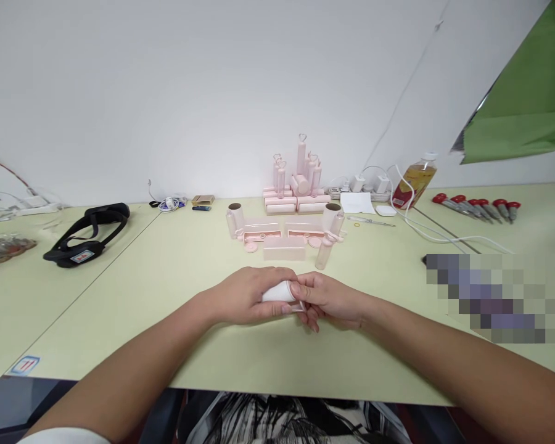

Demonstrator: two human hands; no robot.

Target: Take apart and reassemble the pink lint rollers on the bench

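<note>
Enclosing left hand (243, 296): grip is wrapping the white roller (276, 291), seemingly steadying it.
Right hand (329, 299): grip is pinching its end.

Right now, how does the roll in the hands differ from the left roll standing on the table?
The held roll lies sideways; the standing roll is upright. The left hand and right hand hide the held roll's ends; the standing roll shows a brown opening on top. Both look pale and rounded.
</note>
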